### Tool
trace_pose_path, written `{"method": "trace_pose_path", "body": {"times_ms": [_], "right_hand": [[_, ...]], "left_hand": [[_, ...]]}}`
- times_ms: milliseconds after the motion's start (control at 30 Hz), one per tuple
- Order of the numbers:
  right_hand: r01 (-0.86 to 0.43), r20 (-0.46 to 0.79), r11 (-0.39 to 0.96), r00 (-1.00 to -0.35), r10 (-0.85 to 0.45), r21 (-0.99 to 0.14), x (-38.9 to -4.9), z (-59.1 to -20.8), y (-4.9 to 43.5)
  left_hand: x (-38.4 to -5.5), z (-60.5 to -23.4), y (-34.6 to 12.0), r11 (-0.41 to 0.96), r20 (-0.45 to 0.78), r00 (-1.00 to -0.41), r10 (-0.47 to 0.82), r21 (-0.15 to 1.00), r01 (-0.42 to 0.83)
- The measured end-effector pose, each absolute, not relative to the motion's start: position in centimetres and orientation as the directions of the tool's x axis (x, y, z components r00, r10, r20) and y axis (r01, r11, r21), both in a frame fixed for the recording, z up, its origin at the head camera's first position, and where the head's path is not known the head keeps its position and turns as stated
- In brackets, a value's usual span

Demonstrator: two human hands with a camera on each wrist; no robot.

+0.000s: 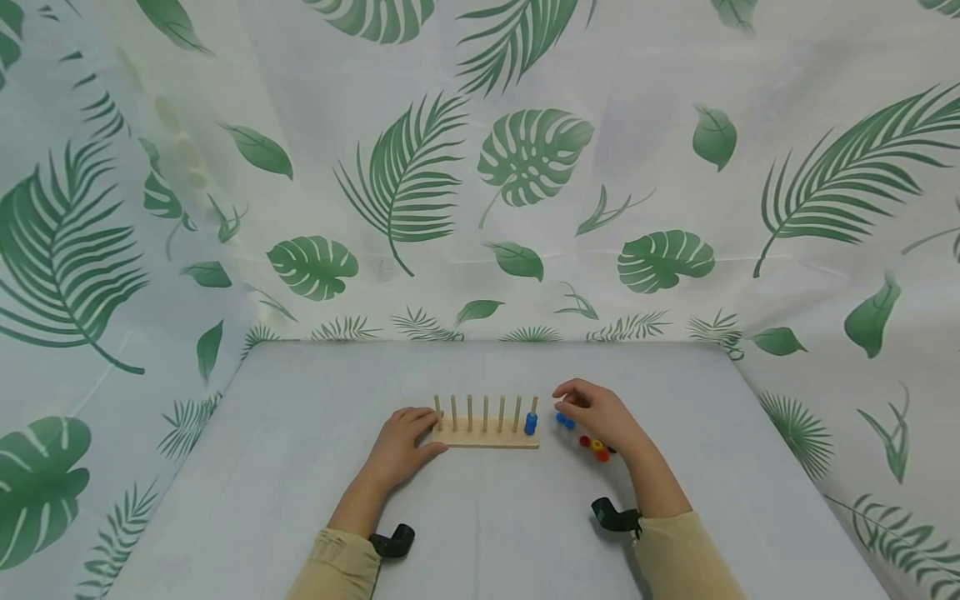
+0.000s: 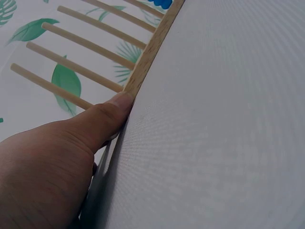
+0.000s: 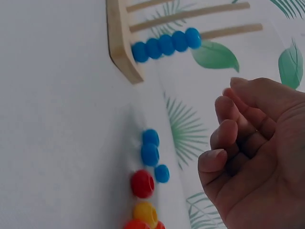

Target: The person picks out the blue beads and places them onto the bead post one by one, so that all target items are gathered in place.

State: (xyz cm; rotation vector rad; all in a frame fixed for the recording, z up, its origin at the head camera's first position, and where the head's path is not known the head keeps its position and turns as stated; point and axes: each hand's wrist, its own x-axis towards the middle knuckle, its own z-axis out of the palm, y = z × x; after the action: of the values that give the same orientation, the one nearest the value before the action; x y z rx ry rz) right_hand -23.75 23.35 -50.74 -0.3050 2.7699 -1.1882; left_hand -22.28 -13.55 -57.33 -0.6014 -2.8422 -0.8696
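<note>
A wooden peg stand with a row of upright pegs sits on the table in the head view. My left hand grips its left end, thumb pressed along the front edge of the base and the other fingers behind it. Stacked blue beads fill the lower part of the rightmost peg; the other pegs are bare. My right hand hovers just right of the stand, over the loose blue beads. Its fingers are loosely curled, and nothing shows between thumb and fingertips.
Loose red and yellow beads lie nearer my right wrist, beside the blue ones. A white cloth covers the table. Leaf-print sheeting hangs behind and at both sides. Each wrist carries a black camera mount.
</note>
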Motion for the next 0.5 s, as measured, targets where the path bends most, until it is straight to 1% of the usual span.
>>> {"method": "trace_pose_path", "body": {"times_ms": [133,367,500], "right_hand": [[-0.120,-0.043,0.691,-0.976,-0.214,-0.713,-24.3,-50.6,24.4],[-0.012,-0.113,0.711,-0.985,-0.128,-0.703,-25.4,-51.3,26.4],[0.035,-0.162,0.717,-0.981,-0.110,-0.696,-26.1,-52.2,27.2]], "left_hand": [[-22.4,-57.4,-13.6,0.760,0.216,-0.915,0.340,0.509,0.403],[-22.5,-57.4,-13.5,0.767,0.213,-0.916,0.341,0.501,0.402],[-22.5,-57.5,-13.5,0.771,0.209,-0.918,0.338,0.498,0.397]]}}
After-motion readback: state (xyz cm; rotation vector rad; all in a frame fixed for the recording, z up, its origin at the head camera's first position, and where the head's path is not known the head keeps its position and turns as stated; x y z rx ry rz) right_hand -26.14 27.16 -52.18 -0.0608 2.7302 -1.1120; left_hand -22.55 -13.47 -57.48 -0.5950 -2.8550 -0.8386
